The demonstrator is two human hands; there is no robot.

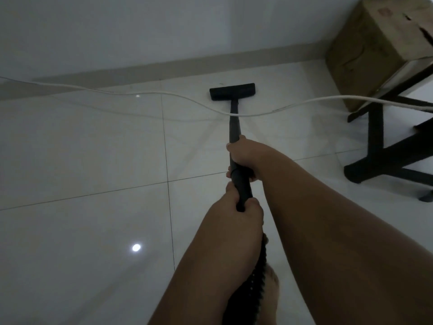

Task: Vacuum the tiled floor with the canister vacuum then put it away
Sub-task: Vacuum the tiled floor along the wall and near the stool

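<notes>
Both hands grip the black vacuum wand (pixel 235 127), which runs straight ahead down to the floor. My right hand (pixel 243 158) is wrapped around it further forward; my left hand (pixel 236 212) is closed on its rear end. The flat black floor nozzle (pixel 232 91) rests on the white glossy tiled floor (pixel 93 160), close to the grey skirting at the wall. A ribbed black hose (pixel 248 285) drops from under my left wrist toward the bottom edge. The canister itself is out of sight.
A white cable (pixel 182 99) lies across the floor and passes over the wand just behind the nozzle. A black table or stool frame (pixel 377 146) stands at the right, with a cardboard box (pixel 370 55) behind it in the corner. My bare foot (pixel 273 285) shows beside the hose.
</notes>
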